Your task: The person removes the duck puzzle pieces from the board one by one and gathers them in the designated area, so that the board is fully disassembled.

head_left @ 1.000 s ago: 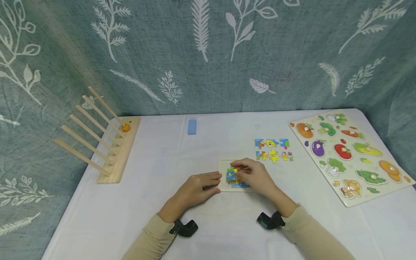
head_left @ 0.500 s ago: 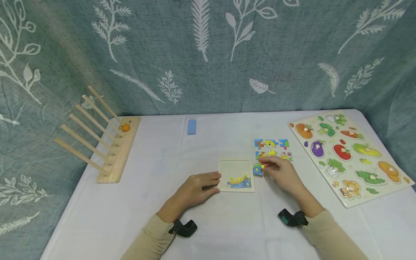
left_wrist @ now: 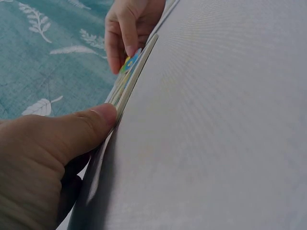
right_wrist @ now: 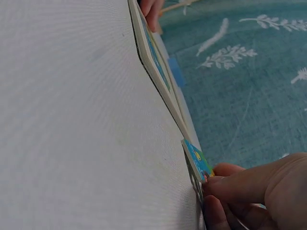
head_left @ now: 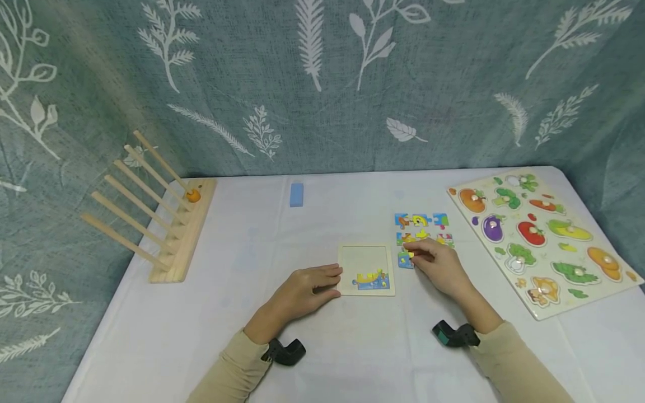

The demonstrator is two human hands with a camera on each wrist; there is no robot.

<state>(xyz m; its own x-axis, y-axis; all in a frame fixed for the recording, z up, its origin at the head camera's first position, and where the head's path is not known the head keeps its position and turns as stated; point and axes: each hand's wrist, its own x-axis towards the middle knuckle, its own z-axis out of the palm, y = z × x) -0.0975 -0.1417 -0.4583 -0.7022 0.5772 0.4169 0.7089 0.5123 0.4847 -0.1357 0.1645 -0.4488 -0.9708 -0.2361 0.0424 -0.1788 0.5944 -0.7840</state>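
My left hand (head_left: 313, 290) lies at the left edge of a square puzzle tray (head_left: 364, 254), fingertips and thumb touching its rim. In the left wrist view the thumb (left_wrist: 91, 125) rests against the tray's side. Joined blue and yellow pieces (head_left: 373, 281) fill the tray's lower right part. To the right of the tray my right hand (head_left: 440, 268) pinches a blue, green and yellow puzzle piece (right_wrist: 197, 159) between thumb and fingers, close over the cloth. Just beyond that hand, loose puzzle pieces (head_left: 420, 221) lie in two rows, the nearer one partly hidden by the fingers.
A vegetable knob puzzle board (head_left: 549, 252) lies at the right. At the left stands a wooden rack (head_left: 182, 246) with several slanted pegs and an orange piece (head_left: 193, 195) at the far one. A blue block (head_left: 297, 195) sits near the back edge of the white-covered table (head_left: 242, 224).
My right hand has carried the pinched piece from over the tray rightward to below the loose rows, uncovering the joined pieces. My left hand has stayed at the tray's edge.
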